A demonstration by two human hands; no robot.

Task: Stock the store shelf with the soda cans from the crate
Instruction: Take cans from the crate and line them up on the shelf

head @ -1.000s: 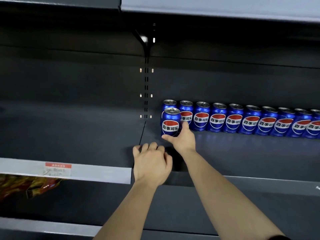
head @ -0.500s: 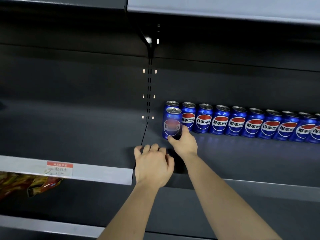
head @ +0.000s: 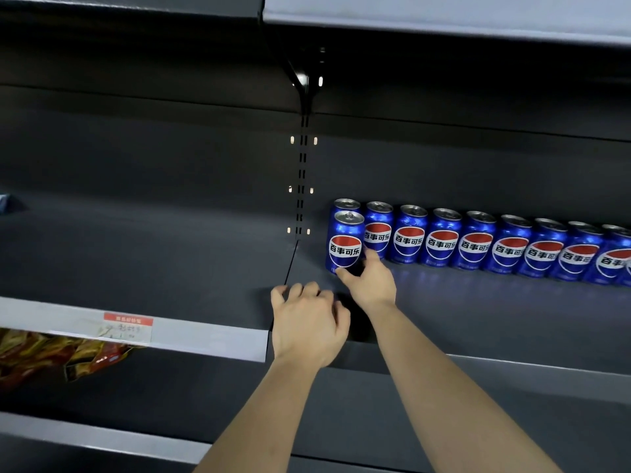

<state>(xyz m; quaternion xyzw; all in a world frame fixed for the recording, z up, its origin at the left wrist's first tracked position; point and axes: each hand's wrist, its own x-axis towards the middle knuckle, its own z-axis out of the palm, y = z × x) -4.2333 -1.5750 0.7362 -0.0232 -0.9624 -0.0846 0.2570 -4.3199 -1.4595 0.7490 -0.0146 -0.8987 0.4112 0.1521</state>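
A row of several blue soda cans stands along the back of the dark shelf, running off the right edge. One more blue can stands upright in front of the row's leftmost can. My right hand pinches this front can at its base, thumb on the left and fingers on the right. My left hand rests knuckles-up on the shelf's front part, fingers curled, holding nothing that I can see. The crate is out of view.
A slotted upright divides the back wall, and the left shelf bay is bare. A grey price rail with a red-and-white label runs along its front edge. Snack bags lie on the shelf below. Another shelf hangs overhead.
The front can turned in my right hand's grip, its logo blurring half a second ago, and it now faces forward. My left hand stayed in place.
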